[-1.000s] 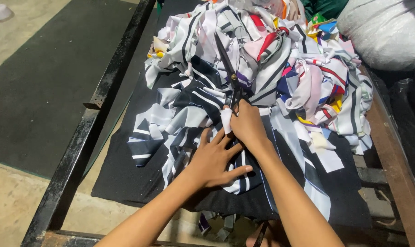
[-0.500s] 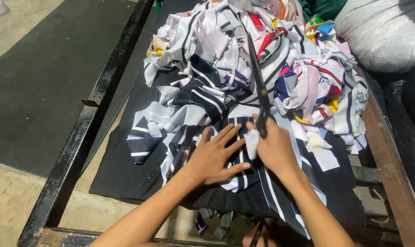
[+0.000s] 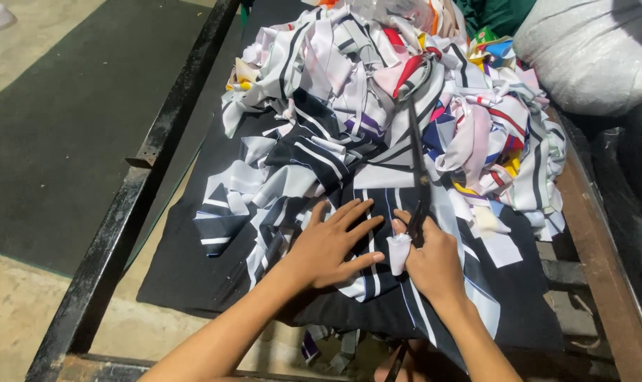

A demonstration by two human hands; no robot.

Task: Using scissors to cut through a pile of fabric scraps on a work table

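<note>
The right hand grips long black scissors laid along a navy striped fabric piece that the flat, spread left hand presses beside it, with a large uncut-looking scrap heap beyond both hands

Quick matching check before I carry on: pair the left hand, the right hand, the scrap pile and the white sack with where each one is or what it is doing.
Things:
1. left hand
2. right hand
3. scrap pile
4. white sack

States or places:
A. far right corner, beside the table
B. pressed flat on the striped cloth, fingers spread
C. heaped at the far end of the table
D. gripping the scissors, thumb wrapped in white

Pairs: 1-B, 2-D, 3-C, 4-A
</note>
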